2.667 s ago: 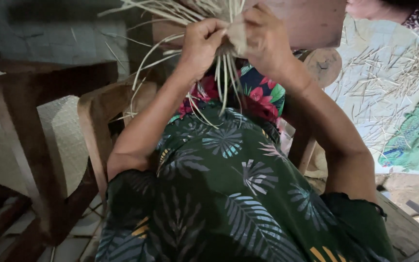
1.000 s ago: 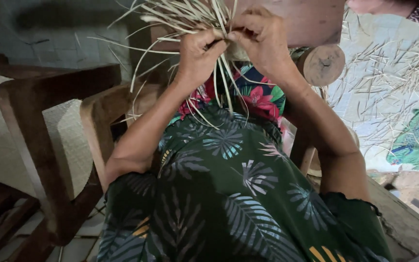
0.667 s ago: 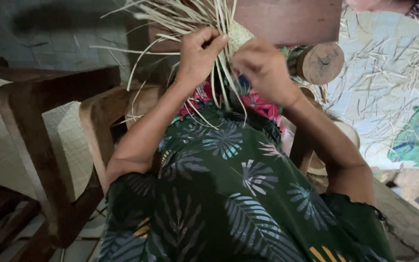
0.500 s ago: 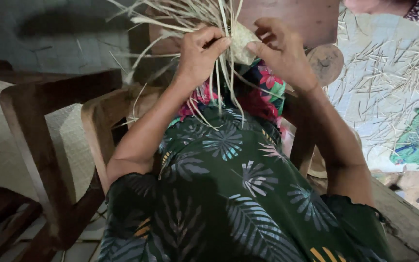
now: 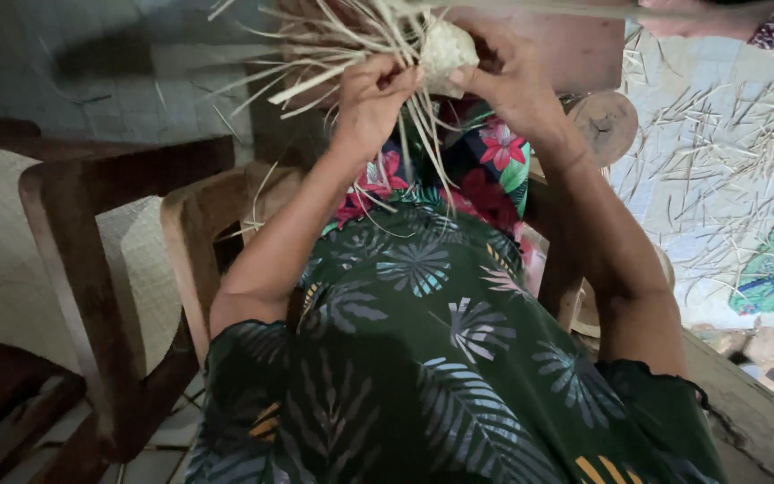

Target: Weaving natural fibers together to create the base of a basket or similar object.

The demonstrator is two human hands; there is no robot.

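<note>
Left hand (image 5: 371,100) pinches the loose strips (image 5: 333,54); right hand (image 5: 511,79) grips the woven bundle (image 5: 445,52). Best to keep tension even, pulling each strip snug.

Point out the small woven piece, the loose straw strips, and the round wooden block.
woven piece (image 5: 447,49), head view, its plaited side.
straw strips (image 5: 333,45), head view, the fanned loose ends.
round wooden block (image 5: 609,121), head view, its flat face.

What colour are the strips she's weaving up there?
Pale straw-beige. The strips fan out from a small woven piece held by both hands; the head view shows it.
</note>
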